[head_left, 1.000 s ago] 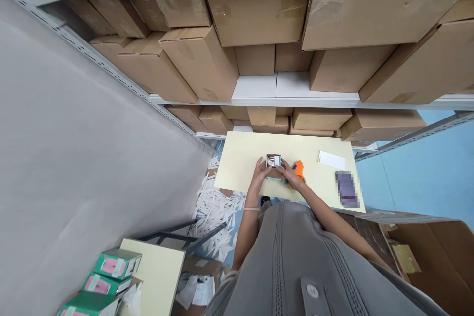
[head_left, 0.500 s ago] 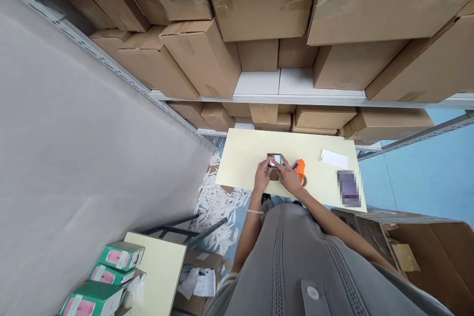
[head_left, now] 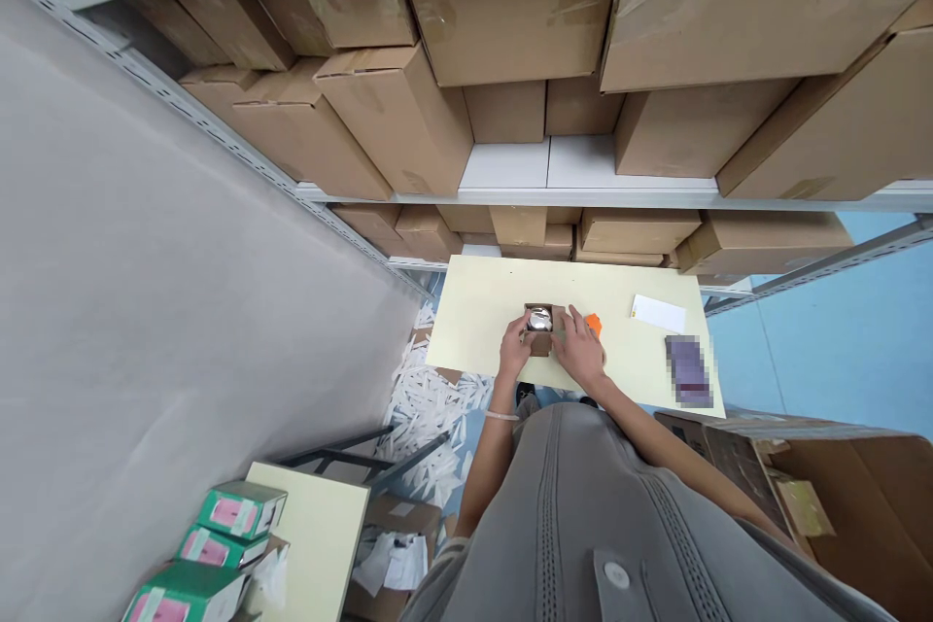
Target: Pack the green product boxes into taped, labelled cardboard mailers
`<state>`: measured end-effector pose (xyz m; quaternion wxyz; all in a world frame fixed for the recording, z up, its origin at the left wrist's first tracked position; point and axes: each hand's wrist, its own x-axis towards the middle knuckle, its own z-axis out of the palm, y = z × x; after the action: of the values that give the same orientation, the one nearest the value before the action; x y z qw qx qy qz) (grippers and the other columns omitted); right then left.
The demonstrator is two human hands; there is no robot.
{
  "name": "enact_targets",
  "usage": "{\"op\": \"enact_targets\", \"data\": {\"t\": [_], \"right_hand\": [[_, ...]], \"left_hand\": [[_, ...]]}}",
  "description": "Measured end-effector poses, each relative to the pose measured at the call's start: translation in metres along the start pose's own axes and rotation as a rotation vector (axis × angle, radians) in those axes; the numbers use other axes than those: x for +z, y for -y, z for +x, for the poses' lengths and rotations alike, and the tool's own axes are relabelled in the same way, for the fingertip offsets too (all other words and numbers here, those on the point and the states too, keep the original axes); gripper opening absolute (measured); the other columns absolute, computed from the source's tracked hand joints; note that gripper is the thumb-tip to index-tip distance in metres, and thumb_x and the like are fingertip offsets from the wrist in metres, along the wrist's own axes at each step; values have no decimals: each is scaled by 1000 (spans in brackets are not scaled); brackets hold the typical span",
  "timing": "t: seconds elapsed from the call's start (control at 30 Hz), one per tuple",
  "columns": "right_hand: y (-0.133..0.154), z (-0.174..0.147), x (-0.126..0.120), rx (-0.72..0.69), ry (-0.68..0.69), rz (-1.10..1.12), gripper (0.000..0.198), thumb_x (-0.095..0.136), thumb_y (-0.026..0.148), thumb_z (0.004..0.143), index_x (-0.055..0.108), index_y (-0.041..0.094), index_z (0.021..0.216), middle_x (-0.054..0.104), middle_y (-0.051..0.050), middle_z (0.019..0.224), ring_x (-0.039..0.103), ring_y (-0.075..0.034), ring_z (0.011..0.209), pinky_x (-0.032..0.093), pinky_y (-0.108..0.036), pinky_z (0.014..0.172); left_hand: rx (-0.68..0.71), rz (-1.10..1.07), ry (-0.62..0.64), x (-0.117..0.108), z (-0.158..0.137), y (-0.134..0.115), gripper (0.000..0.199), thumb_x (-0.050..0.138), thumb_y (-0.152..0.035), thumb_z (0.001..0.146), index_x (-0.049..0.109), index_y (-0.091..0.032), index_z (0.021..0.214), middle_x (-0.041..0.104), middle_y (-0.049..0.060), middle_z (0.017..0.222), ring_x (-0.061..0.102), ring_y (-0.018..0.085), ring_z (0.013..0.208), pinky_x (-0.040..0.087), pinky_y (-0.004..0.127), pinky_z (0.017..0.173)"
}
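A small open cardboard box [head_left: 540,348] sits near the front edge of the cream table, its flaps folded out. Inside it lies a shiny, round, silver-coloured object [head_left: 540,318]; its exact kind I cannot make out. My left hand [head_left: 514,350] grips the box's left side, thumb near the rim. Against the right flap rests my right hand [head_left: 581,352], its fingers stretched and apart. An orange tape dispenser [head_left: 594,323] is mostly hidden behind the right hand.
On the table [head_left: 473,311] to the right lie a white card [head_left: 658,313] and a pixelated purple item [head_left: 688,371]. Shelves of cardboard boxes [head_left: 510,10] rise beyond. Green boxes [head_left: 240,509] stand on a side table at lower left. A large open carton [head_left: 860,496] is at right.
The white and green piece over the silver object is no longer seen, and the object shows fully. My right hand has shifted right, off the box's opening, covering more of the tape dispenser.
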<state>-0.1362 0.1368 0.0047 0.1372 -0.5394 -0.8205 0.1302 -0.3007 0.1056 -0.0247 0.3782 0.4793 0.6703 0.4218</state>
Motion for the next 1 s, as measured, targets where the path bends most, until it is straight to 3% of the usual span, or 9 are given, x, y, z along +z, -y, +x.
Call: {"op": "enact_targets", "data": {"t": [0.2,0.37,0.53,0.67,0.87,1.0], "right_hand": [[-13,-5,21,-43,74,149,61,40,40,95,30,13,149,43,-19,148,46,-32,132,44,-47,102],[-14,0,30,-68,127,289,66,40,39,95,20,14,153,55,-18,134,55,-29,122,49,-45,96],[-17,15,25,-112,54,209,81,56,31,87,16,13,155,36,-20,153,34,-33,141,38,-50,110],[-14,28,22,-205,93,167,85,58,21,84,15,22,156,25,-15,160,25,-30,147,30,-54,114],[-6,29,30,-133,152,283,85,54,17,85,12,32,157,31,-13,157,46,-29,135,47,-46,100],[-6,25,31,-89,154,336,87,50,10,82,12,32,156,33,-13,155,52,-26,128,52,-40,93]], "left_hand": [[-3,-25,0,0,1,2,54,56,-17,85,53,-25,139,55,9,139,52,23,127,45,38,106],[-19,-47,5,0,4,4,54,56,-19,85,53,-23,139,54,10,140,51,24,128,46,39,105],[-27,-53,17,-1,3,1,54,57,-16,84,54,-24,138,55,9,139,53,22,127,46,38,105],[-54,78,7,-5,0,-13,55,57,-13,83,54,-26,137,56,8,137,53,22,127,46,38,106],[-121,456,27,-5,7,-50,45,63,-30,86,58,-25,130,41,12,150,46,30,133,42,43,108],[-161,602,75,9,14,-68,48,60,-27,86,52,-21,133,40,17,149,45,34,134,40,48,107]]}}
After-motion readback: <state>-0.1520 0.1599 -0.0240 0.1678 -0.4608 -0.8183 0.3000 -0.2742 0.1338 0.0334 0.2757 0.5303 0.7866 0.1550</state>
